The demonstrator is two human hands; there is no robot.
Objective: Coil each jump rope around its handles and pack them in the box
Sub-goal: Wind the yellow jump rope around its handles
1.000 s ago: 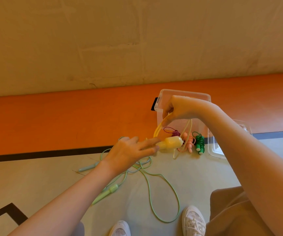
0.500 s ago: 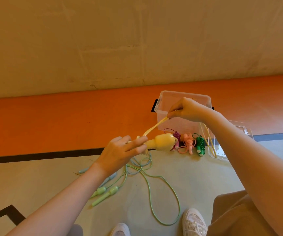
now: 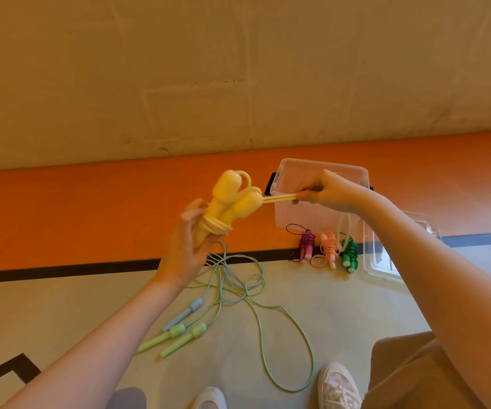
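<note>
Beyond both my hands, a pale wall (image 3: 238,69) meets an orange strip of floor (image 3: 76,208), and the greenish floor (image 3: 341,305) lies under them. The clear box (image 3: 312,214) stands on the orange strip right behind my right hand, with its clear lid (image 3: 392,261) lying flat under my right forearm.

My left hand (image 3: 183,255) is curled round the thin ends of the yellow handles (image 3: 232,202), which stand tilted with their fat ends up; a few turns of the yellow rope (image 3: 279,198) are already wound round them just above my fingers. My right hand (image 3: 327,191) pinches that rope, pulled taut from the handles across to my fingertips, and the slack hangs down below my right wrist.

Below my left hand, a light green rope (image 3: 282,329) and a pale blue rope (image 3: 183,314) sprawl loose and tangled on the floor, their handles lying side by side near my left forearm. Below my right hand, in front of the box, three coiled ropes sit in a row: the purple rope (image 3: 306,245), the pink rope (image 3: 328,250) and the dark green rope (image 3: 350,253). My white shoes (image 3: 337,388) show at the bottom edge.
</note>
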